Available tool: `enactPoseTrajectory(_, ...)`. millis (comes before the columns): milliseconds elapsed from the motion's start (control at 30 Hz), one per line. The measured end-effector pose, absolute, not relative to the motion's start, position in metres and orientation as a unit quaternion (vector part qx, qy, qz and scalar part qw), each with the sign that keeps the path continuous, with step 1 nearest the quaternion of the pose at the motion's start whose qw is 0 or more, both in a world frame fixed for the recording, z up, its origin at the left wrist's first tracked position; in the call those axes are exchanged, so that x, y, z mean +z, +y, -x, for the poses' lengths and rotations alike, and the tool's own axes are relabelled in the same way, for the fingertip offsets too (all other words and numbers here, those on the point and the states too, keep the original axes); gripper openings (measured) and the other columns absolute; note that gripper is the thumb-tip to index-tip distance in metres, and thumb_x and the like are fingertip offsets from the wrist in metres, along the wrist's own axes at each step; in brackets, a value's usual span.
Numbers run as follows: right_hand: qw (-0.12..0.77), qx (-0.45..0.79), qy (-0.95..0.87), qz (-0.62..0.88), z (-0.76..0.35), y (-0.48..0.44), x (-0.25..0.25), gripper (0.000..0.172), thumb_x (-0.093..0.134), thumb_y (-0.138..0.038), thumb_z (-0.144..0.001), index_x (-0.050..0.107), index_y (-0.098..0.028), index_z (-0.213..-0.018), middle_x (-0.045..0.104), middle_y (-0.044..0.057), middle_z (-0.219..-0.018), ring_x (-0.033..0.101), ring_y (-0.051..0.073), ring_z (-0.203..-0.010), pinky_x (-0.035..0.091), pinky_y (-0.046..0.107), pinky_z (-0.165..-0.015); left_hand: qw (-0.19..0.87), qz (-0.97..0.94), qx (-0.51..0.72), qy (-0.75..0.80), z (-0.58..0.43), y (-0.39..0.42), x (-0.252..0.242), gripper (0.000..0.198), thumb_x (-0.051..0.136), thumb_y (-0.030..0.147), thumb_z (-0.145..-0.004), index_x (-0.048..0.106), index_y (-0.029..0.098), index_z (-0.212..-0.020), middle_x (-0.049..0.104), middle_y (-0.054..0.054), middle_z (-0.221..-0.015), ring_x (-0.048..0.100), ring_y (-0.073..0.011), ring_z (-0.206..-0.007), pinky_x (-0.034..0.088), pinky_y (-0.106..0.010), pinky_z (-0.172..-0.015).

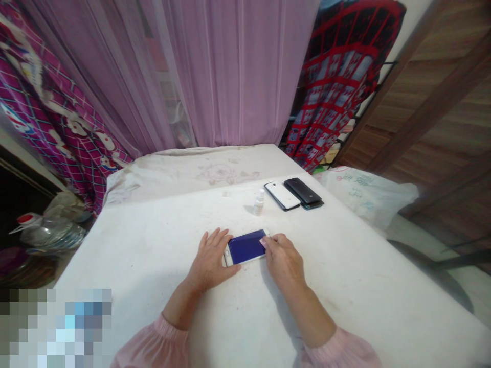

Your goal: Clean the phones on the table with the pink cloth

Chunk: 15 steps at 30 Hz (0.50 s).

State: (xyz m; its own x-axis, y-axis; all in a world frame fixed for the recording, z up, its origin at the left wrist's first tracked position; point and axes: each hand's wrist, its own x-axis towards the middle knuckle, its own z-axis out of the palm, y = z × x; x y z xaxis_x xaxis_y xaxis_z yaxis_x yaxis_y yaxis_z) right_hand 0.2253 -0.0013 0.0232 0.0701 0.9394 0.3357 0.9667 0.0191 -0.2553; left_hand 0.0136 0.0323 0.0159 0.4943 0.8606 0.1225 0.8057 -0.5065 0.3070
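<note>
A white smartphone (245, 248) with a dark blue screen lies face up on the white tablecloth, turned sideways and slightly slanted. My left hand (210, 259) grips its left end, thumb along the near edge and fingers at the far edge. At the right end my right hand (284, 258) has its fingers curled and closed, with the thumb over the screen's corner. A pale pinkish patch shows at that thumb tip; I cannot tell whether it is the nail or something held. Just beyond the phone stands a small white bottle (259, 202).
Behind the bottle lie a white phone (282, 196) on a dark one and a stack of black phones (303, 193). A plastic bag (366, 197) hangs by the table's right edge. Large plastic bottles (51, 230) stand at the left. Purple curtains (241, 76) border the far side.
</note>
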Motion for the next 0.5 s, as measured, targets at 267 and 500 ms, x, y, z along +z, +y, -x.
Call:
enactPoseTrajectory(267, 0.214, -0.009, -0.681, 0.701, -0.219, -0.006, 0.024, 0.024, 0.048, -0.026, -0.092, 0.072, -0.027, -0.095, 0.063, 0.001, -0.09, 0.058, 0.014, -0.075, 0.037, 0.023, -0.056, 0.1, -0.858, 0.136, 0.485, -0.013, 0.033, 0.012, 0.071, 0.068, 0.049, -0.072, 0.047, 0.018, -0.132, 0.045, -0.014, -0.145, 0.032, -0.0328, -0.138, 0.016, -0.056, -0.114)
enactPoseTrajectory(500, 0.199, 0.004, -0.651, 0.733, -0.226, -0.004, 0.03, 0.024, 0.049, -0.028, -0.091, 0.071, -0.028, -0.1, 0.064, 0.002, -0.097, 0.06, 0.014, -0.081, 0.038, 0.023, -0.06, 0.102, -0.858, 0.137, 0.484, -0.013, 0.032, 0.014, 0.07, 0.068, 0.048, -0.072, 0.047, 0.018, -0.132, 0.044, -0.014, -0.145, 0.032, -0.0326, -0.138, 0.016, -0.056, -0.114)
